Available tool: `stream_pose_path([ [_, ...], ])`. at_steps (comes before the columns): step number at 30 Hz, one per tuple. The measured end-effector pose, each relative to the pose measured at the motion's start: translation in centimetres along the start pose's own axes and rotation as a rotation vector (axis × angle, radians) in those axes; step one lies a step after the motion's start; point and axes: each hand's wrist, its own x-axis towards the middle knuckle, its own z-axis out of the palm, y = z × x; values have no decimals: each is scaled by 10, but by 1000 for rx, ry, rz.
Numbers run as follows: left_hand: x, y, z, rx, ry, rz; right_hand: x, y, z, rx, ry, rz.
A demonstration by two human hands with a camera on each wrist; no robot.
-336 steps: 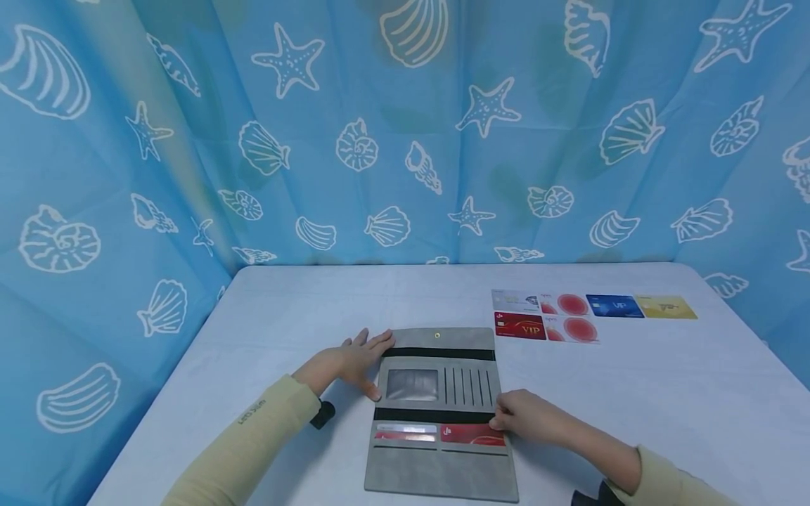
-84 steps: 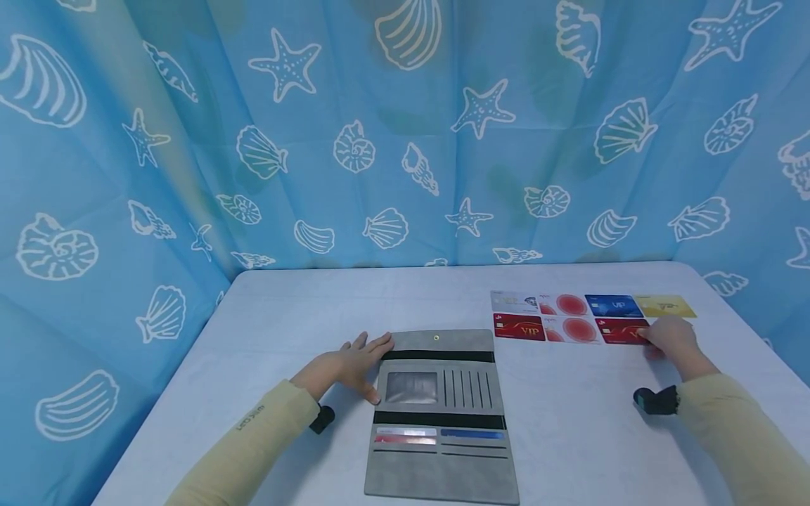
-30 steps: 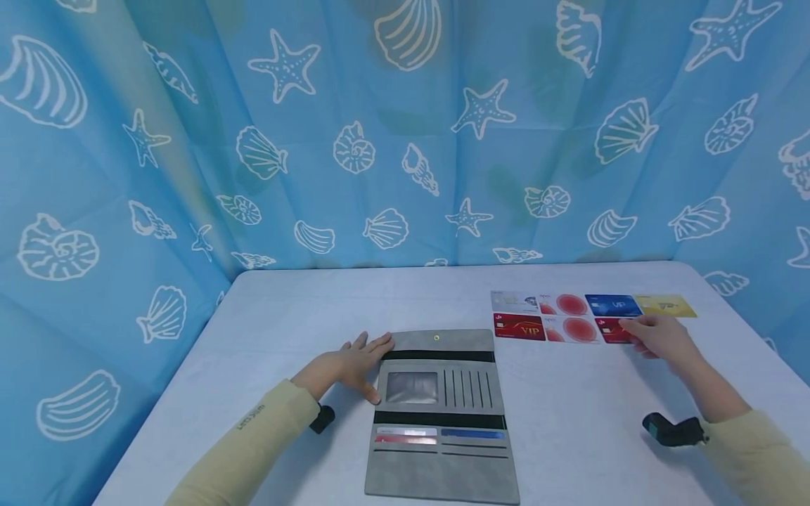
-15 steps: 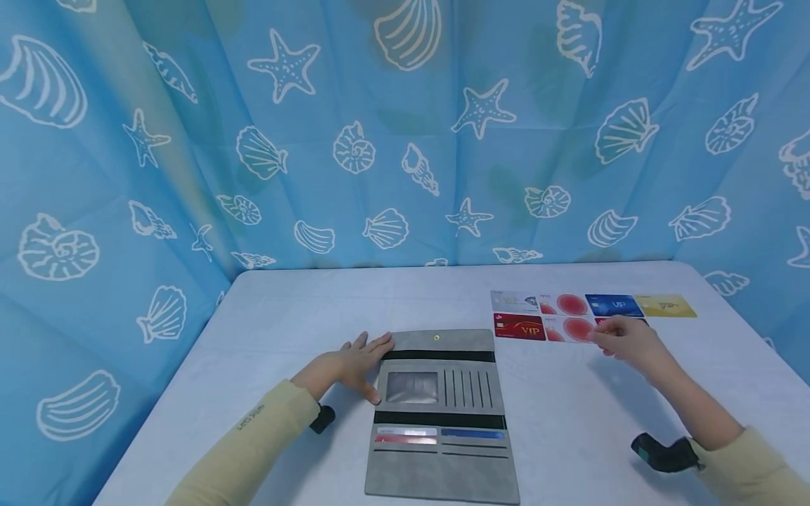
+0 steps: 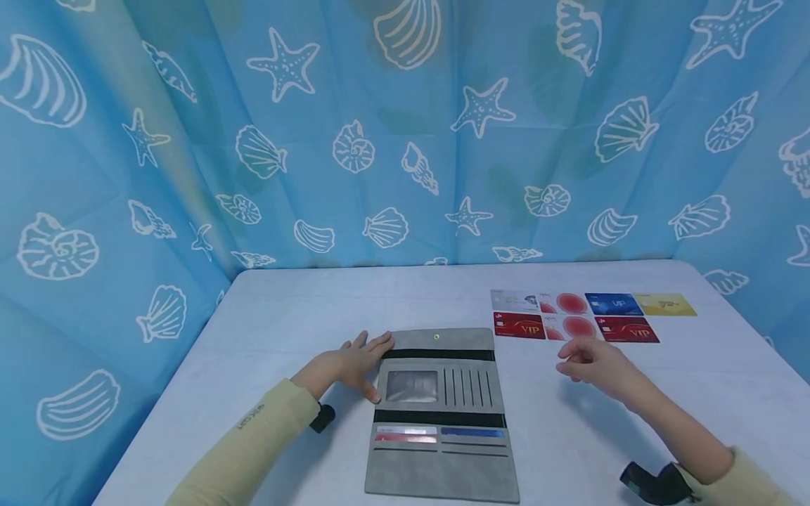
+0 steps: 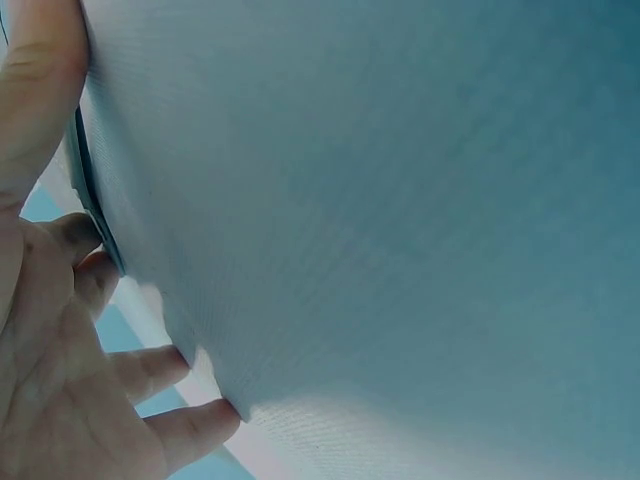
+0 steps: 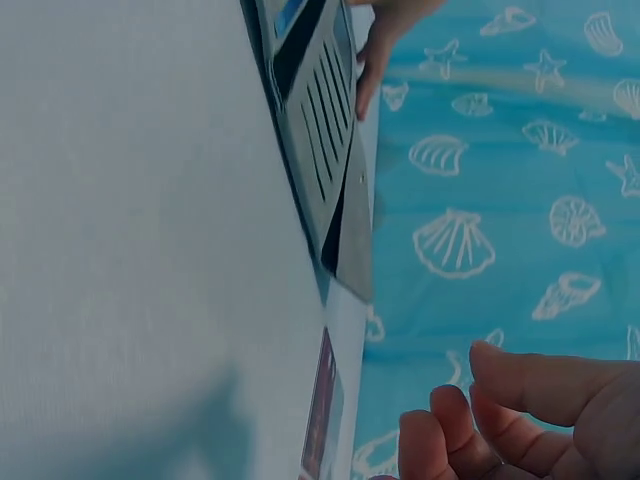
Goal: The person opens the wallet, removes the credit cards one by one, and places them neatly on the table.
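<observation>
A grey wallet (image 5: 411,479) lies unfolded on the white table. My left hand (image 5: 348,363) rests at its upper left edge, fingers spread; in the left wrist view the fingertips (image 6: 225,412) touch the table. In the wallet's lower part, a silvery card edge and a red one (image 5: 405,438) show on the left, and a blue card edge (image 5: 472,432) on the right. My right hand (image 5: 598,365) hovers just below the laid-out cards, fingers loosely curled and thumb apart, holding nothing. Nearest it are a red VIP card (image 5: 628,329) and a white card with a red circle (image 5: 572,327).
Another red VIP card (image 5: 519,325) starts the lower row. Above it run a silver card (image 5: 514,301), a second red-circle card (image 5: 563,303), a blue VIP card (image 5: 612,304) and a gold card (image 5: 666,304). A blue shell-print curtain (image 5: 405,140) hangs behind the table.
The red card left the wallet's right pocket and now lies at the lower row's right end; a blue edge shows in that pocket. My right hand has let go and moved left and nearer.
</observation>
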Motion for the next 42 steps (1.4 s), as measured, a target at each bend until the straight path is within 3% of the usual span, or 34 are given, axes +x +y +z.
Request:
stream_pose_path([
  [8,0,0,-1,-5,2,1,-6,-14,22,7,-84,-63],
  [17,-1,1,-3,-4,4,-5,-10,-25,48,48,-276,-86],
  [26,-2,-1,-3,-3,0,3,-13,-29,74,31,-410,-52],
  [42,-2,-3,0,-16,7,23,-8,-47,91,-131,-323,102],
])
